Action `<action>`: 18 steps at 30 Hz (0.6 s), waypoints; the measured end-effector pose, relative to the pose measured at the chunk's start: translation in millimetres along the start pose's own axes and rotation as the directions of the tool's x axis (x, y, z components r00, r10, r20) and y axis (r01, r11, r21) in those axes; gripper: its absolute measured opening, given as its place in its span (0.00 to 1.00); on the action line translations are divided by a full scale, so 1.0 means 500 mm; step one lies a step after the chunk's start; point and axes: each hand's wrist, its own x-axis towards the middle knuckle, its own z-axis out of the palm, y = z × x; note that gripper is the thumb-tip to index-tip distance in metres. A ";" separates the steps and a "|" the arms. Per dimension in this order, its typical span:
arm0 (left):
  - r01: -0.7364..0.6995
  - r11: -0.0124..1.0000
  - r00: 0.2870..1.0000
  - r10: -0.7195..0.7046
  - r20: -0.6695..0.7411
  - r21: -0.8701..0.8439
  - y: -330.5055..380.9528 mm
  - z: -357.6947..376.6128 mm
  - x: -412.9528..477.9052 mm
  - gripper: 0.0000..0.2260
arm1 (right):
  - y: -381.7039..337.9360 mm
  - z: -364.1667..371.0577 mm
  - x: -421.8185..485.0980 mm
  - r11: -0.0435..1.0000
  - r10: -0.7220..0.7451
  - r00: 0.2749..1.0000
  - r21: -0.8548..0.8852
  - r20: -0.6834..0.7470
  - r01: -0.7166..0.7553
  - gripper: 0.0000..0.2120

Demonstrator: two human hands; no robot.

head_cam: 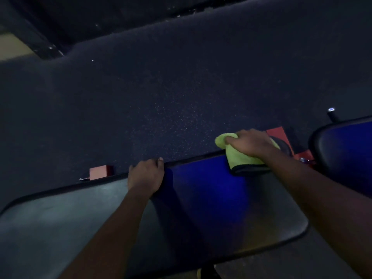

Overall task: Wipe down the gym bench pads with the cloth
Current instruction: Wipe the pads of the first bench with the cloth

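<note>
- Right hand (249,142) presses a lime-green cloth (240,158) flat against the far edge of the bench pad (201,198), right of centre; cloth is folded and draped over the pad's piping so the rim gets wiped, likely.
- Right fingers lie together, curled over the cloth's far fold, clamping it to the pad; thumb not visible.
- Left hand (146,175) sits further left on the same far edge, no cloth in it; fingers bunched close and hooked over the rim, probably to steady the pad and brace the body against the wiping push.
- Second pad (346,150) sits to the right, apart from the first, nothing on it.
- Red frame parts (278,132) show beyond the cloth, on the speckled dark floor (161,97).
- Judgement: wiping is underway on the near pad; too dim to tell which areas are already clean.
</note>
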 end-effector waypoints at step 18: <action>0.176 0.984 0.975 -0.172 -0.142 0.015 -0.332 -0.019 -0.033 0.22 | -0.308 0.055 -0.050 0.995 -0.098 0.995 -0.004 -0.004 0.098 0.32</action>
